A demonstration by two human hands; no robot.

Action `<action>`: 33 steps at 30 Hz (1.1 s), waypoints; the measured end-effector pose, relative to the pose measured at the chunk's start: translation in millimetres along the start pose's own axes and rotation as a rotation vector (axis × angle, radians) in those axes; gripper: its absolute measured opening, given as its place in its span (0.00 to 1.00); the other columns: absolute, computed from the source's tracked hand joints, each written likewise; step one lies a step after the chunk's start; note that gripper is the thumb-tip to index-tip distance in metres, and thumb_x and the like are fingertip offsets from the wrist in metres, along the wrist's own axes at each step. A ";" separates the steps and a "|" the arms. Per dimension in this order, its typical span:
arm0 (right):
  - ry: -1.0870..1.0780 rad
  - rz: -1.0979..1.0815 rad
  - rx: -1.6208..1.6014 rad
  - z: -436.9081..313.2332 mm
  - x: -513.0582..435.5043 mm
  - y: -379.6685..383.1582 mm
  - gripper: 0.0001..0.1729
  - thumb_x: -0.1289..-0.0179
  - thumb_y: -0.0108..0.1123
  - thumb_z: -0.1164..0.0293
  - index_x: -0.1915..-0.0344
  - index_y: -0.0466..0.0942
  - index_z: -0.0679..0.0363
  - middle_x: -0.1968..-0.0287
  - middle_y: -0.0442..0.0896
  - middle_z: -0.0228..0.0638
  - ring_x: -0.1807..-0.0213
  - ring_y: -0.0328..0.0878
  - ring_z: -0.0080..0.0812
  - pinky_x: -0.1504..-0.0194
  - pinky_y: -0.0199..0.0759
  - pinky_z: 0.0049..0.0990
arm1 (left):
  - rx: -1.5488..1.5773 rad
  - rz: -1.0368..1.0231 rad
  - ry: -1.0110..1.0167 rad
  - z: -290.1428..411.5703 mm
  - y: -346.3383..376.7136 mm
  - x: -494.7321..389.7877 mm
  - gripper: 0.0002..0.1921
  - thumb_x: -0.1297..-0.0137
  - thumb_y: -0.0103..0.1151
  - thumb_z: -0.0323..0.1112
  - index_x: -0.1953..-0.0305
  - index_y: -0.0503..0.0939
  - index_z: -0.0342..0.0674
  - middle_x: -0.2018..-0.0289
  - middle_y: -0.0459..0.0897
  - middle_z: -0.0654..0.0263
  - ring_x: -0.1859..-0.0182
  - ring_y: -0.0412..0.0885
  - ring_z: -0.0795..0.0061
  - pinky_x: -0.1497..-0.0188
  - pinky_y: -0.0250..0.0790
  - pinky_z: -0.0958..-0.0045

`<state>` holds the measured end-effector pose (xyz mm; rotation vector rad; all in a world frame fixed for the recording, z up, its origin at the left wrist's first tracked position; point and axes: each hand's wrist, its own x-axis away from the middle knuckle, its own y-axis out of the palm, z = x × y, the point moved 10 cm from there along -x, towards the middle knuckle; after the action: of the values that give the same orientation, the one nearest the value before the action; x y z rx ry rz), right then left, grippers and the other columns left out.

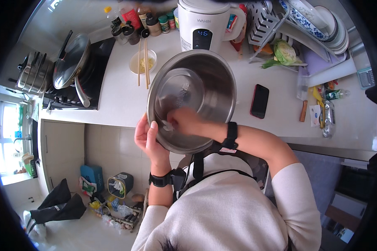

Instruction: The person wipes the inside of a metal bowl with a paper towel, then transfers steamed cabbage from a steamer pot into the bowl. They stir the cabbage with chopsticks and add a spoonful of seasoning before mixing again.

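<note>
A stainless steel basin (220, 103) is tilted towards me at the counter's front edge, its inside facing up at me. My left hand (149, 136) grips its rim at the lower left, with the thumb on the rim. Inside the basin, my right hand (185, 120) is blurred and curled close to the left wall. It holds a small whitish piece (167, 126), too blurred to name exactly, against the metal. A patch of marking shows on the basin's round bottom.
Behind the basin stands a white electric appliance (204, 18) with a lit display. A small bowl (133, 64) with chopsticks (146, 66) is at left, near a lidded pan (72, 62) on the black cooktop (102, 59). At right are a phone (259, 101) and a dish rack (301, 37).
</note>
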<state>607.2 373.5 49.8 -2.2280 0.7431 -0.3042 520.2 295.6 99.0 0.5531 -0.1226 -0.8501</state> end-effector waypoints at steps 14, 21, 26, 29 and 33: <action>0.027 0.426 -0.178 37.3 -10.7 -54.4 0.07 0.55 0.56 0.77 0.71 0.75 0.59 0.69 0.75 0.42 0.66 0.75 0.47 0.64 0.70 0.41 | 0.054 0.014 -0.041 -1.7 -1.9 1.0 0.17 0.43 0.51 0.24 0.50 0.71 0.25 0.59 0.80 0.55 0.57 0.78 0.71 0.51 0.69 0.74; -0.259 0.034 0.074 -12.0 9.1 -5.5 0.06 0.56 0.57 0.75 0.73 0.76 0.59 0.71 0.77 0.41 0.66 0.76 0.46 0.64 0.70 0.39 | 0.083 0.034 -0.035 -1.9 -6.6 -6.1 0.17 0.42 0.51 0.25 0.51 0.72 0.25 0.59 0.80 0.55 0.57 0.79 0.70 0.51 0.70 0.73; 0.024 0.459 0.080 52.1 6.0 -107.2 0.08 0.55 0.55 0.77 0.71 0.78 0.60 0.70 0.76 0.41 0.67 0.75 0.45 0.65 0.71 0.36 | 0.127 0.020 -0.017 1.8 -8.1 -4.5 0.17 0.43 0.52 0.23 0.51 0.72 0.25 0.59 0.81 0.55 0.57 0.79 0.72 0.51 0.69 0.74; 0.036 0.570 0.101 65.3 5.7 -112.8 0.05 0.55 0.55 0.78 0.74 0.77 0.59 0.71 0.76 0.42 0.67 0.75 0.45 0.65 0.70 0.38 | 0.120 0.005 -0.021 0.9 -6.2 -4.0 0.17 0.43 0.52 0.22 0.51 0.72 0.24 0.59 0.81 0.54 0.57 0.79 0.71 0.51 0.69 0.74; 0.067 0.340 0.054 62.0 3.0 -49.0 0.02 0.57 0.57 0.73 0.78 0.76 0.57 0.73 0.77 0.44 0.67 0.75 0.47 0.66 0.68 0.44 | 0.116 -0.009 -0.028 -0.5 -5.3 -2.2 0.18 0.44 0.52 0.22 0.51 0.72 0.24 0.59 0.81 0.54 0.57 0.79 0.71 0.51 0.69 0.73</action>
<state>656.4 435.0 42.7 -2.0053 1.1175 -0.2276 515.3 294.6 96.1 0.6507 -0.1959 -0.8631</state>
